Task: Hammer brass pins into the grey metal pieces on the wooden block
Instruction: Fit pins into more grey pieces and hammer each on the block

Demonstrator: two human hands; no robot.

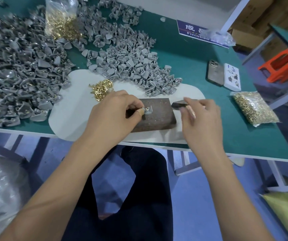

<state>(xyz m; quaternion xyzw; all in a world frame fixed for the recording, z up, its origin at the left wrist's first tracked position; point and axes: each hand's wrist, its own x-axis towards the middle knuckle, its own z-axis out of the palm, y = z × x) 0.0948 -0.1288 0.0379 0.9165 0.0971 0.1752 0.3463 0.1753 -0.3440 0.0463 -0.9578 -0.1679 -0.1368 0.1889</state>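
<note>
A dark wooden block (pixel 158 115) lies on a white mat (pixel 66 117) at the table's front edge. My left hand (pixel 112 112) pinches a small grey metal piece (pixel 148 110) down on the block's left part; a plaster wraps one fingertip. My right hand (pixel 202 119) grips a hammer, its dark head (pixel 179 104) hovering just off the block's right edge, blurred. Loose brass pins (pixel 101 88) lie in a small heap on the mat behind my left hand.
Large heaps of grey metal pieces (pixel 26 70) cover the left and middle (pixel 132 63) of the green table. A bag of brass pins (pixel 61 20) stands at the back, another bag (pixel 254 108) lies right. A phone (pixel 215 73) and a small card lie at the right.
</note>
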